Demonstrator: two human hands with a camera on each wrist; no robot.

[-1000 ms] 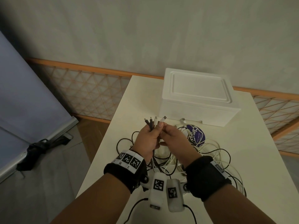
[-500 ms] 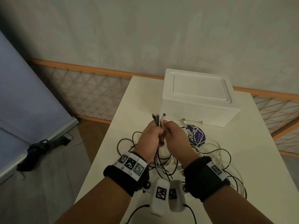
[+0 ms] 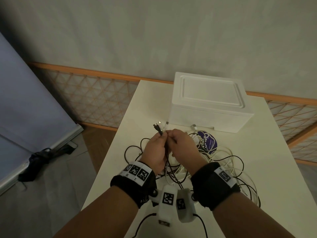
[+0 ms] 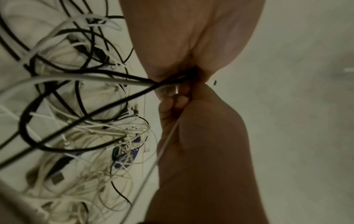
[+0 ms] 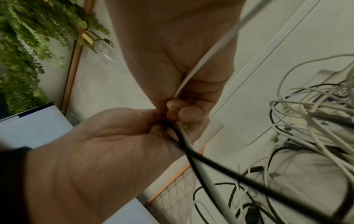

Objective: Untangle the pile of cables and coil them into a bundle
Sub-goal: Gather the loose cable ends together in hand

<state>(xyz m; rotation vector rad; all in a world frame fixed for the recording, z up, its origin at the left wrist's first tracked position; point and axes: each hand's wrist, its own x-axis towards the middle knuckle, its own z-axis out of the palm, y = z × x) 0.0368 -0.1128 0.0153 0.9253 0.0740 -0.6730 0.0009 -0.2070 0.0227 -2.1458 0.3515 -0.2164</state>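
Observation:
A tangled pile of black and white cables [image 3: 221,162] lies on the cream table [image 3: 267,169]. Both hands are raised just above it, touching each other. My left hand [image 3: 163,134] pinches a bunch of several black and white cables just below their plug ends [image 3: 160,126], which stick up and lean left. My right hand [image 3: 172,137] pinches one thin white cable [image 5: 203,60] beside that bunch. In the left wrist view, the left hand [image 4: 184,75] grips the bunch [image 4: 122,78] and the right hand [image 4: 176,100] sits under it. The right wrist view has the right hand [image 5: 178,109] above the left hand [image 5: 164,125].
A white foam box [image 3: 209,103] stands at the back of the table, just beyond the hands. A round dark blue lid [image 3: 208,141] lies under the cables on the right. The table's left edge [image 3: 109,152] drops to the floor, where a black strap [image 3: 39,160] lies.
The fanned-out plug ends were drawn into a tighter bunch and now lean left. Both hands stayed together above the pile and hardly shifted.

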